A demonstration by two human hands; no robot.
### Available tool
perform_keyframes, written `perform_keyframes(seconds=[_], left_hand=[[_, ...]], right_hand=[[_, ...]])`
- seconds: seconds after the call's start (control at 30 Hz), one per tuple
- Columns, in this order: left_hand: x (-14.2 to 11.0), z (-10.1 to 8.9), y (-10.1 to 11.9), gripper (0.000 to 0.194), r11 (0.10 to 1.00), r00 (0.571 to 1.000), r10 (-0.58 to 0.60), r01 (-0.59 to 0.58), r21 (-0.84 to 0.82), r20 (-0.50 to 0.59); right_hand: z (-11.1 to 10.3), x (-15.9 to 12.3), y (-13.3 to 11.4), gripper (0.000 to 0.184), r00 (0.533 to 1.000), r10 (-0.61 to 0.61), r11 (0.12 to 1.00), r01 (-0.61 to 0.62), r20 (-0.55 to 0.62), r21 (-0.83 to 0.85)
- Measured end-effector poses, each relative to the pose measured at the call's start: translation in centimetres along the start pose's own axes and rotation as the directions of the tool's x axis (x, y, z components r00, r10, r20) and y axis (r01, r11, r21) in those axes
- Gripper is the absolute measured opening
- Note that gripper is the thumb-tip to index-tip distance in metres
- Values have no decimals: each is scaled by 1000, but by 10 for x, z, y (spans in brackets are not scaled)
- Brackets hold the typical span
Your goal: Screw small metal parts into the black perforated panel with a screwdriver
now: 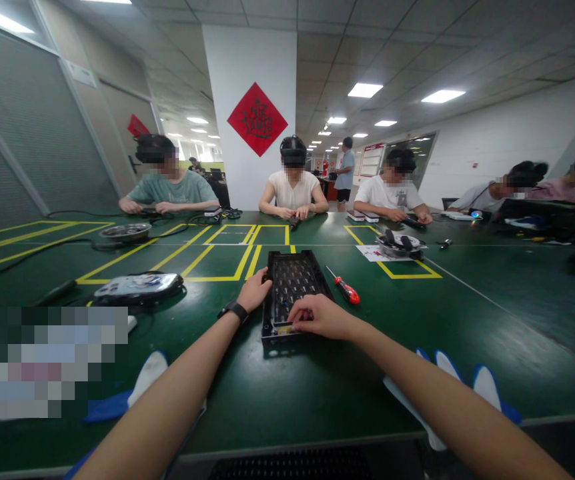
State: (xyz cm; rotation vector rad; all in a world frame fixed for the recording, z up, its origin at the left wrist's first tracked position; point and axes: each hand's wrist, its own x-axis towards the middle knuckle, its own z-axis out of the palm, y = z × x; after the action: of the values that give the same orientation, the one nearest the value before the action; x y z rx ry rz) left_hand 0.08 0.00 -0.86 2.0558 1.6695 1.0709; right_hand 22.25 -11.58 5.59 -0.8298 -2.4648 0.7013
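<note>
A shallow black rectangular case (295, 280) lies lengthwise on the green table, with rows of small metallic pieces inside. My left hand (256, 291), a dark band on its wrist, grips the case's left side, and its fingertips are partly hidden by the rim. Over the near end of the case, my right hand (321, 316) is closed in a pinch; whatever lies between its fingertips is too small to make out. A small yellowish patch (284, 330) shows beside those fingertips. Right of the case rests a screwdriver (346, 291) with a red and black handle.
A phone (140, 285) lies on the left, with a metal bowl (126, 231) beyond it. Another bowl (400, 245) holding dark items stands at right. Blue-and-white gloves (148, 377) lie near the front edge. Yellow tape (212, 279) marks the table. Several people sit opposite.
</note>
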Motion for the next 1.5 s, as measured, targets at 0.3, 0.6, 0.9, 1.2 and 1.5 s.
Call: perform_keyframes(seconds=[0.3,0.6,0.9,1.2,1.5], left_hand=[[-1,0,0,51,1000,1000,15,-15,17,-6],[-1,-1,2,52,1000,1000,7,-7,11,-1],[-2,-2,4,52,1000,1000,-5,5,6,8],[-3,-3,6,51,1000,1000,-3,3,21,1],[-2,-1,3,52,1000,1000,4,-4,21,1]], right_hand=[[0,0,-1,21,1000,9,1000,-9,17,-6],[-1,0,-2,22,1000,-5,1000,5,-3,15],[-1,0,0,21,1000,18,998,-19,19,64],[-2,0,-3,19,1000,7,1000,-7,11,9],[-4,0,-2,23,999,16,998,-18,41,56]])
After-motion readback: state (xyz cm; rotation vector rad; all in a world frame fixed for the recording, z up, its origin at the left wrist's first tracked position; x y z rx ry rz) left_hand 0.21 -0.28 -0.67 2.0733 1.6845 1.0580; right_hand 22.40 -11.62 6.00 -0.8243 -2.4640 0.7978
